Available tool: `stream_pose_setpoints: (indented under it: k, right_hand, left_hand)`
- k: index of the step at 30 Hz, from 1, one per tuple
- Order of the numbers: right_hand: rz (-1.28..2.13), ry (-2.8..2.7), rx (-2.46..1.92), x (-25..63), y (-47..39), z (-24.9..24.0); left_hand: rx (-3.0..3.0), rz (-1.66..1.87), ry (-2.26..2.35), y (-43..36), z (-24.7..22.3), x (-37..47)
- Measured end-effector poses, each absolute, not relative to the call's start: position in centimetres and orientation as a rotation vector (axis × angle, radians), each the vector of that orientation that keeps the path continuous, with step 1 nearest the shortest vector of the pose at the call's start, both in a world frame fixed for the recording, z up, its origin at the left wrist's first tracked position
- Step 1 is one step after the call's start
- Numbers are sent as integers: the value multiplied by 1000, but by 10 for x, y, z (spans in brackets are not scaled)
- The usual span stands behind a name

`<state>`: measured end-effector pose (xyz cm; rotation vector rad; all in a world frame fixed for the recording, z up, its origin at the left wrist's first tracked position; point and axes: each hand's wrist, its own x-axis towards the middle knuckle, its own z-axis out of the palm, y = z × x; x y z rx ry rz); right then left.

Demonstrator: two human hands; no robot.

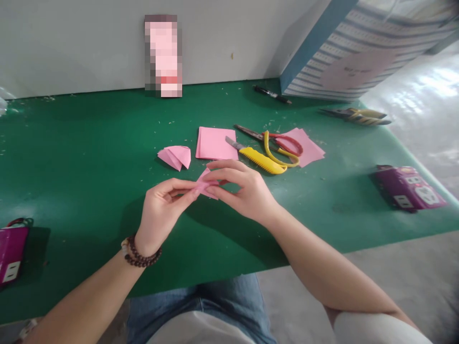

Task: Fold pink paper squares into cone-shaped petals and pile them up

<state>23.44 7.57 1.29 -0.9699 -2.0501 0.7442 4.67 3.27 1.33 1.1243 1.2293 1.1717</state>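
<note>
A small piece of folded pink paper (205, 184) is held up between my two hands above the table. My left hand (163, 205) pinches its left corner between thumb and fingers. On the other side, my right hand (242, 188) grips the paper, its fingers covering part of the folds. Just beyond lie a folded pink paper shape (175, 156) and a stack of square pink sheets (216, 142). The blade of a yellow utility knife (263, 160) rests over the stack's right edge. Scissors with red and yellow handles (267, 138) lie beside it, partly over more pink paper (308, 148).
The green table (89, 134) meets a pale wall. A pen (272, 94) and pliers (355, 116) lie at the back right near a striped box (344, 52). Purple battery-like packs sit right (410, 188) and left (13, 253). A pixelated object (163, 56) leans against the wall.
</note>
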Motion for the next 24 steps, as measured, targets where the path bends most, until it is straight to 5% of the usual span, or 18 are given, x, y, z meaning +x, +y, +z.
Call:
stream_pose_setpoints:
  k: [24]
  right_hand:
    - [810,-2031,-1007,231,85,9]
  left_hand:
    - [971,1205,1284,40,8,42]
